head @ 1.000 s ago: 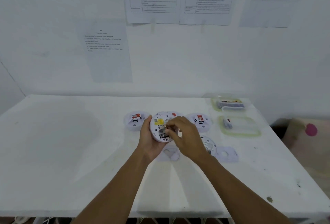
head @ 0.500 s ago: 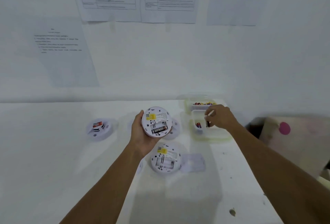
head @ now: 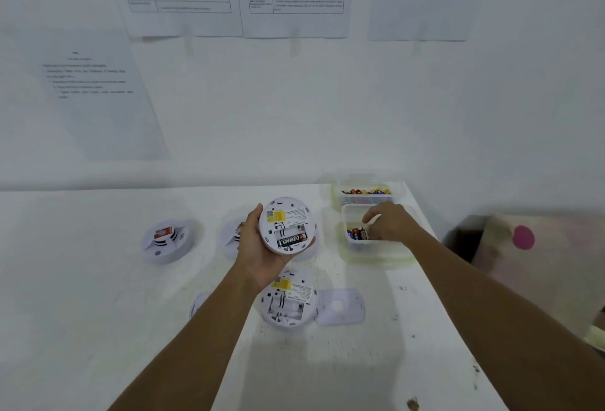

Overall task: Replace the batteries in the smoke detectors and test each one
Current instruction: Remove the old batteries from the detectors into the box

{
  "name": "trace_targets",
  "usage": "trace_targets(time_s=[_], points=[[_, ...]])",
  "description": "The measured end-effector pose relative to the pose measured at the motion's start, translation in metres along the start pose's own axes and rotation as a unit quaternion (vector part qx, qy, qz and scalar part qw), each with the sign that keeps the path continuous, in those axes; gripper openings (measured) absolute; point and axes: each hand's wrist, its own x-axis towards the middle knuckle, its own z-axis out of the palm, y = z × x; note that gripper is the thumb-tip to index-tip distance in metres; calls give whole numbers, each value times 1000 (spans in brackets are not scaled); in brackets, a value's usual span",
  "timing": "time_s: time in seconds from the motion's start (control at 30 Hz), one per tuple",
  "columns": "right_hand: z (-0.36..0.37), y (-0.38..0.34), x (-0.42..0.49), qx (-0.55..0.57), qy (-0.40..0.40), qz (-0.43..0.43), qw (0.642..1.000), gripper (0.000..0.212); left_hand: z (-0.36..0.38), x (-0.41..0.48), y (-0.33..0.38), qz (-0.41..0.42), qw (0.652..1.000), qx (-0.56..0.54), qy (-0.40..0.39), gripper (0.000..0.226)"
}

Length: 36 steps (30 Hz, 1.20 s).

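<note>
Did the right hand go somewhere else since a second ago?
Yes. The right hand left the round white smoke detector held in the left hand and went right, into the clear plastic tub of batteries.

left hand [head: 259, 247] grips detector [head: 288, 225], batteries [head: 357, 233] in tub [head: 376, 255]

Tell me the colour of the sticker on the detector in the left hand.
Yellow. The sticker on the detector shows best in the head view.
</note>
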Motion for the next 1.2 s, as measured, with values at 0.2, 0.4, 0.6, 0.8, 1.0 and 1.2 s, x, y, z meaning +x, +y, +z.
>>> trace_targets(time_s=[0.2, 0.4, 0.6, 0.8, 1.0, 1.2], points=[[9, -40, -31, 58, 119, -135, 982, 4, 2, -6, 3, 14, 1000, -10, -9, 59], [58, -89, -95, 134, 115, -233, 956, 4, 1, -14, 4, 46, 999, -9, 27, 55], [89, -100, -109, 206, 149, -167, 953, 6, -7, -16, 4, 86, 995, 21, 55, 56], [93, -113, -111, 310, 96, -78, 943, 3, -8, -19, 9, 103, 991, 56, 70, 53], [90, -121, -117, 318, 142, -119, 930, 9, -9, -20, 7, 86, 992, 61, 68, 57], [42, -97, -95, 337, 144, -147, 919, 16, -11, -17, 14, 62, 997, 29, 37, 59]])
